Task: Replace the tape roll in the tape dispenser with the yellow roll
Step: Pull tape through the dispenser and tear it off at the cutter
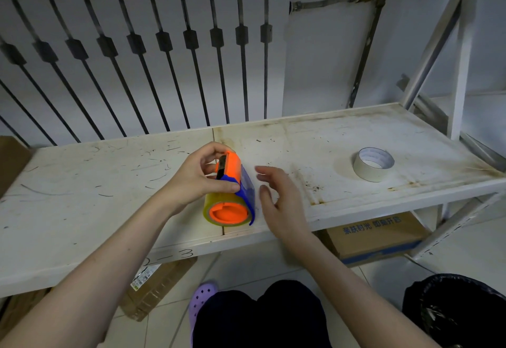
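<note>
Fingers (219,148) of the left hand (195,179) clamp the tape dispenser (232,176), mid-frame on the shelf (82,183), with a yellow-tinted roll (208,203) on its hub facing the camera. The right hand (279,200) hovers just right of it, fingers apart and empty. The pale roll (373,165) lies well apart at right of centre, nearer that hand.

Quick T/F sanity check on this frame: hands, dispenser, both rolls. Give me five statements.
1. The left hand grips the tape dispenser. True.
2. The right hand holds the white tape roll. False: it is open beside the dispenser, holding nothing.
3. A yellow roll sits on the dispenser's orange hub. True.
4. The white tape roll lies on the floor. False: it rests on the shelf, right of both hands.
5. A cardboard box sits under the shelf. True.
</note>
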{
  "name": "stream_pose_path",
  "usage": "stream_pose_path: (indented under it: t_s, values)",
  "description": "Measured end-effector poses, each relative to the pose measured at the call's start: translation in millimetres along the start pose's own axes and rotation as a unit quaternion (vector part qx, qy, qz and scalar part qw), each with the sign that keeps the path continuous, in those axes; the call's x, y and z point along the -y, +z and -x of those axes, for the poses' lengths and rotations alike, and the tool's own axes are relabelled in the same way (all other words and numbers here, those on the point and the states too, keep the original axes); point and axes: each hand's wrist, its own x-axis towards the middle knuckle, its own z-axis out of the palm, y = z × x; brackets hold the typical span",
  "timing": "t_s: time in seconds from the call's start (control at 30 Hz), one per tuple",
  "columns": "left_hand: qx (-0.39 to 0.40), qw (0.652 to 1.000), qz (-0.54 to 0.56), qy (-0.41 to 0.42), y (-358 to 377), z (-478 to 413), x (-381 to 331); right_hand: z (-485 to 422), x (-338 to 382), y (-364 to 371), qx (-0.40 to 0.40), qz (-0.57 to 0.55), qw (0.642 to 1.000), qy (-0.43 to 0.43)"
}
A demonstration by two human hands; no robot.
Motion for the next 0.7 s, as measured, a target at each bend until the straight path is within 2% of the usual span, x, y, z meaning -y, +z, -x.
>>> stream_pose_path:
  t_s: [0.07, 0.17, 0.23, 0.33, 0.4, 0.53, 0.7]
  values:
    - [-0.004, 1.0, -0.007, -0.002, 0, -2, 1, 7, 2, 7, 0.057, 0.009, 0.998, -0.024]
    - [-0.032, 0.999, -0.002, -0.013, -1, -3, 1, 14, -15, 8, 0.064, 0.005, 0.994, 0.086]
    - [-0.071, 0.996, 0.038, -0.022, -1, -6, -1, 19, -24, 2, 0.116, -0.052, 0.984, 0.125]
    - [-0.138, 0.975, 0.156, -0.08, 1, -15, -7, 21, -26, -6, 0.19, -0.107, 0.972, 0.086]
    - [-0.158, 0.956, 0.211, -0.127, 5, -22, -9, 18, -26, -9, 0.154, -0.108, 0.979, 0.075]
    - [-0.177, 0.936, 0.215, -0.215, 19, -34, -9, 10, -28, -11, 0.098, -0.112, 0.984, 0.096]
    - [-0.127, 0.92, 0.245, -0.277, 34, -38, -9, -2, -40, -25, 0.041, -0.046, 0.989, 0.138]
